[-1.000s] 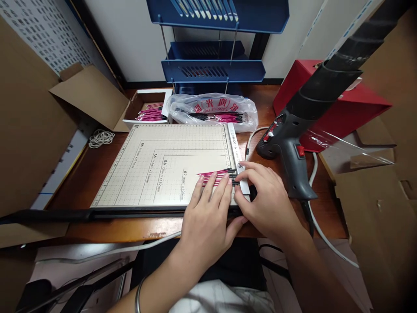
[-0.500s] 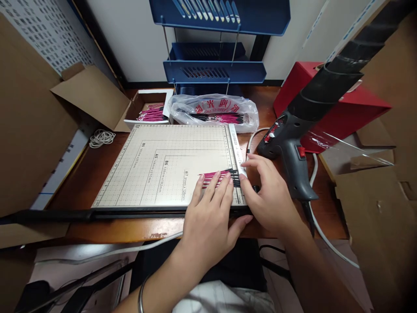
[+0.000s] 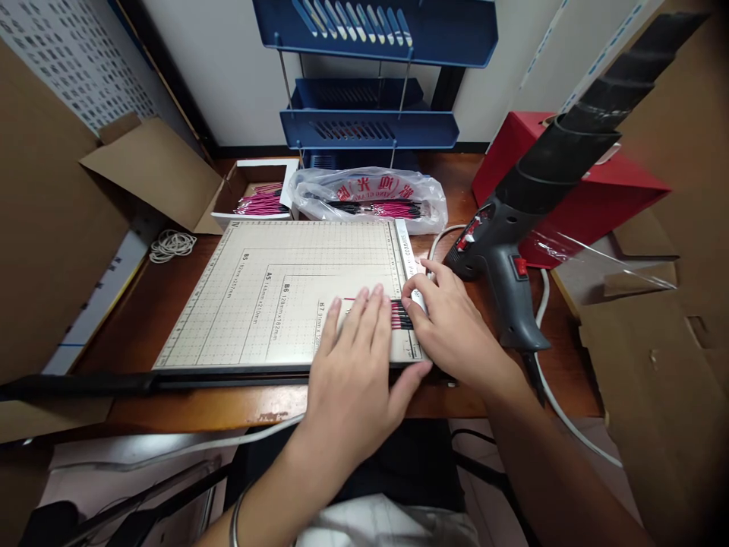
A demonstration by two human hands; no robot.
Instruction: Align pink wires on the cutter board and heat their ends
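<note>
Pink-and-black wires [image 3: 399, 314] lie in a flat row on the paper trimmer board [image 3: 285, 289], long axis running left to right, black ends toward the ruler guide [image 3: 405, 247]. Left hand [image 3: 350, 380] presses them flat, fingers spread. Right hand [image 3: 456, 330], loosely curled, touches their black ends. Beyond stands a heat gun [image 3: 506, 251].

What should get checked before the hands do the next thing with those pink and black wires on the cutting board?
1. Left hand flat on the pink and black wires: ok.
2. Right hand at the wires' black ends by the ruler strip: ok.
3. Wire ends lined up evenly: cannot tell, fingers cover them.
4. Cutter arm lying flat along the cutting board near edge: ok.
5. Heat gun apart from both hands: ok.
6. Heat gun switched off: cannot tell.
</note>
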